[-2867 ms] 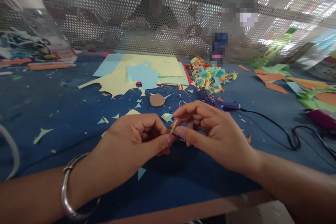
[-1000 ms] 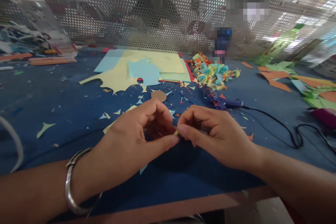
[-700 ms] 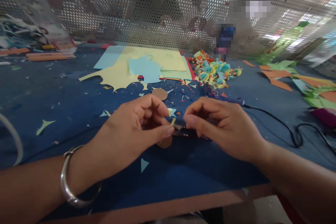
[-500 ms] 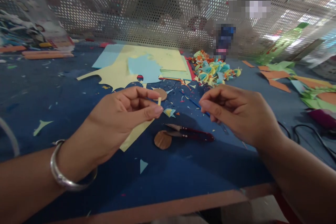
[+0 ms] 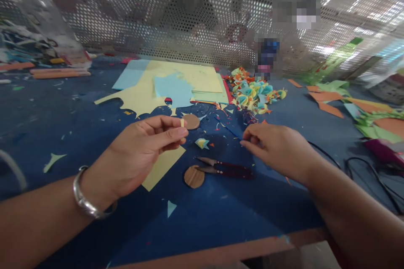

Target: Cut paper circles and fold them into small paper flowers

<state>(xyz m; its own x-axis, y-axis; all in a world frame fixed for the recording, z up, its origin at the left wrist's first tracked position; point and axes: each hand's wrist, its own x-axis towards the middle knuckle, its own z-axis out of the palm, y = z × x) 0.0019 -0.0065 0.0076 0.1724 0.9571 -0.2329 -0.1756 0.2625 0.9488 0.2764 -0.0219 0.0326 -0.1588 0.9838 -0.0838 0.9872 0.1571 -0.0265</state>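
Note:
My left hand [image 5: 142, 151] is raised over the blue table [image 5: 63, 126] and pinches a tiny folded yellow paper piece [image 5: 182, 122] between thumb and forefinger. My right hand [image 5: 277, 149] rests low on the table to the right, fingers curled and pinched together. It covers the spot where the glue gun lies, and only the gun's patterned end [image 5: 249, 116] shows. What the fingers hold is hidden. Small dark red snips [image 5: 225, 169] lie between my hands beside a brown paper disc [image 5: 193, 177]. A yellow paper scrap [image 5: 162, 166] lies under my left hand.
A second brown disc [image 5: 191, 121] lies further back, near yellow and blue sheets [image 5: 176, 80]. A pile of folded coloured paper pieces [image 5: 255, 92] sits behind my right hand. A black cable [image 5: 362, 168] runs right. Paper offcuts [image 5: 372, 117] lie far right. Other people sit behind the perforated screen [image 5: 158, 17].
My hands have come apart. The left keeps the yellow piece and has lifted away. The right has let go and dropped to the table over the glue gun. The snips and disc are uncovered.

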